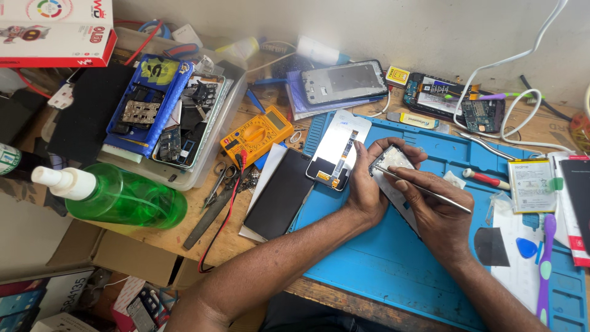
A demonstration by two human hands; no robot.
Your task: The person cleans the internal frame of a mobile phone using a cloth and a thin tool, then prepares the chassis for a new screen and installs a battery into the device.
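My left hand [367,184] grips the top end of a phone frame [393,161] lying tilted over the blue work mat [381,258]. My right hand [437,209] holds thin metal tweezers [418,187] like a pen, with the tip touching the frame's upper edge. The lower part of the frame is hidden under my right hand. A white-backed display panel [339,147] lies just left of my left hand, and a black screen [280,192] lies beside it.
A yellow multimeter [257,133], a green spray bottle [120,197], a tray of parts [166,117], an opened phone [452,101], a battery [531,184], a red screwdriver [485,179], a purple toothbrush [544,264] and white cables [516,58] surround the mat.
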